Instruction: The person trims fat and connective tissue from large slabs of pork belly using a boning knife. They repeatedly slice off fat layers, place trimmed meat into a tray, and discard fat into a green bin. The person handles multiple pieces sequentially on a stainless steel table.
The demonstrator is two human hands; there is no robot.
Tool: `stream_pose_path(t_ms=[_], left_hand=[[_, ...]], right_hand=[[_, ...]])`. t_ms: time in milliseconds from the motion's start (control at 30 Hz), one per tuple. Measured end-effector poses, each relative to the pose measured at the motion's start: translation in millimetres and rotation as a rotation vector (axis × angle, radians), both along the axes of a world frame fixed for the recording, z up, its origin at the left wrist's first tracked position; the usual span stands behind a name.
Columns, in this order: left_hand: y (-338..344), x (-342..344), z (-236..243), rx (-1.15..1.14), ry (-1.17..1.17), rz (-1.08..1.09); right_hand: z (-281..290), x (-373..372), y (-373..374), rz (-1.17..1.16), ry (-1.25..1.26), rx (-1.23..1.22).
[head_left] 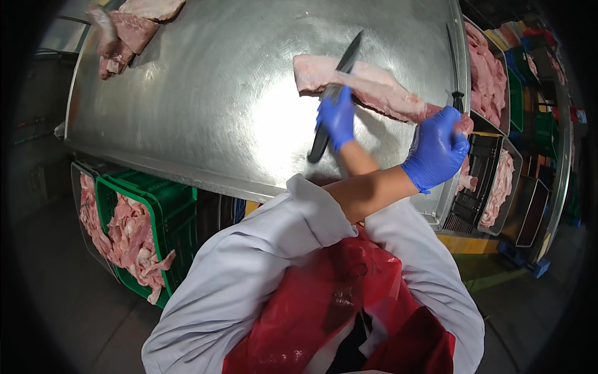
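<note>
My forearms cross. My left hand (436,143), in a blue glove, is at the right, fingers closed on a pinkish meat end (462,123). My right hand (336,118), also gloved, is further left, its fingers curled on a long black-handled knife (349,51), with much of the handle sticking out below it. A long slab of pale pink meat (380,90) lies across the steel table (187,100) beneath the blade, partly hidden by that hand. A second knife (456,96) lies along the table's right edge, just above my left hand.
Meat pieces (128,37) sit at the table's upper left. A green crate (162,187) of meat stands below the left edge. Bins of meat (483,75) and a crate of trimmings (495,187) line the right side, beside a rack with blue and green crates (545,134).
</note>
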State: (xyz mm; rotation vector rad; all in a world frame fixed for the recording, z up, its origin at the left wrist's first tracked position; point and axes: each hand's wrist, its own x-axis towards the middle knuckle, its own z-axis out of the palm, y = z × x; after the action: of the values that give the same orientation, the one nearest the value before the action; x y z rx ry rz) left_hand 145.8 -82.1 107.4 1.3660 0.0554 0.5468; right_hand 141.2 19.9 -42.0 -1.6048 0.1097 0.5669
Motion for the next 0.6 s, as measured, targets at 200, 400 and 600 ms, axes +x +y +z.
stream_pose_path(t_ms=[200, 400, 600], left_hand=[[14.0, -9.4, 17.2, -0.109, 0.046, -0.021], [13.3, -4.6, 26.8, -0.134, 0.07, -0.075], [-4.4, -22.2, 41.6, -0.167, -0.075, -0.001]], right_hand=[[8.8, -62.9, 6.7, 0.088, -0.048, 0.123], [-70.8, -58.9, 31.6, 0.065, -0.011, 0.539], [7.0, 5.1, 60.9, 0.086, -0.033, 0.084]])
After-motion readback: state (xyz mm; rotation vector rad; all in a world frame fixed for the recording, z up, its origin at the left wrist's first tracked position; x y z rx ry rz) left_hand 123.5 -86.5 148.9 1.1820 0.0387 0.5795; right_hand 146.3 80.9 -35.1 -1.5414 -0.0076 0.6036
